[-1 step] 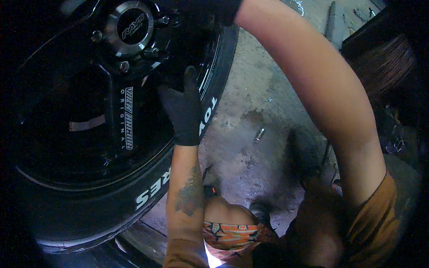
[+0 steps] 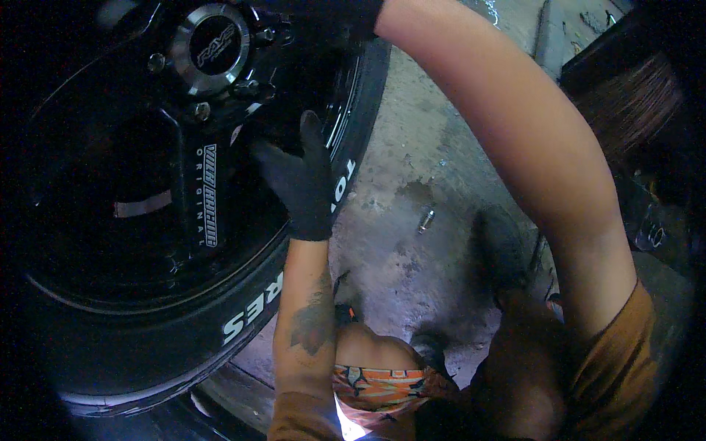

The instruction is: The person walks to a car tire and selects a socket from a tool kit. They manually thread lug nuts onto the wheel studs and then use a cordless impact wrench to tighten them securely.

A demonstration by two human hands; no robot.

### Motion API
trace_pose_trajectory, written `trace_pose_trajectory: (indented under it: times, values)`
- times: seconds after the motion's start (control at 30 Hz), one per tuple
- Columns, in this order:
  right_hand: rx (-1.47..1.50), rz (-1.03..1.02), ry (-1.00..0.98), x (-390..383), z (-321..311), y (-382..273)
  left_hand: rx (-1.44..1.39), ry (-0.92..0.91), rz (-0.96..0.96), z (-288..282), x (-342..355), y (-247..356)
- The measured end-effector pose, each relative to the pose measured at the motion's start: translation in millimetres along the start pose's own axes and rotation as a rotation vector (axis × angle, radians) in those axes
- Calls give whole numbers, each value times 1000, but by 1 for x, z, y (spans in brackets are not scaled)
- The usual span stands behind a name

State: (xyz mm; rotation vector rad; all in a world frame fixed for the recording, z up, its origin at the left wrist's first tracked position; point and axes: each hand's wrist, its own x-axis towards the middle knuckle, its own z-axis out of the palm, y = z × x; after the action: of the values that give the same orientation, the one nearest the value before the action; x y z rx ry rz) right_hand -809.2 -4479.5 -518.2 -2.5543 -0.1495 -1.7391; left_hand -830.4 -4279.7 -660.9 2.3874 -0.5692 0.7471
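A large black wheel [image 2: 140,250] with a tyre [image 2: 147,353] fills the left side, white lettering on its sidewall. Several metal lug nuts ring a round silver-edged centre cap [image 2: 213,50]. My left hand [image 2: 298,176], in a black glove, lies at the right of the wheel, over the gap between spoke and rim. Its thumb points up, spread from the fingers, which run left into shadow. At the top edge, my right hand [image 2: 331,16], also black-gloved, reaches over the upper wheel. Its fingers are lost in the dark, so its grip is hidden.
A small shiny metal cylinder [image 2: 426,220] lies on the stained concrete floor [image 2: 401,169]. Dark brown bristles [image 2: 632,110] stand at the upper right, near a grey bar [image 2: 548,37]. Orange patterned cloth [image 2: 390,386] and a dark shoe [image 2: 430,349] show at the bottom.
Both hands and the upper part of the wheel have shifted slightly left. The metal cylinder on the floor has stayed in place.
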Motion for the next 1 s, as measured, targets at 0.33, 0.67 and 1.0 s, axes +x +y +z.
trace_pose_trajectory:
  times: [0.33, 0.67, 1.0]
  values:
    - [-63, -168, -24, 6, -13, 7, -302, -936, 635, 40, -170, 9]
    - [555, 624, -1333, -239, -78, 50, -149, -1302, 589, 53, -213, -1]
    - [444, 673, -1222, -271, -93, 11, -897, -906, -520, 58, -105, 27]
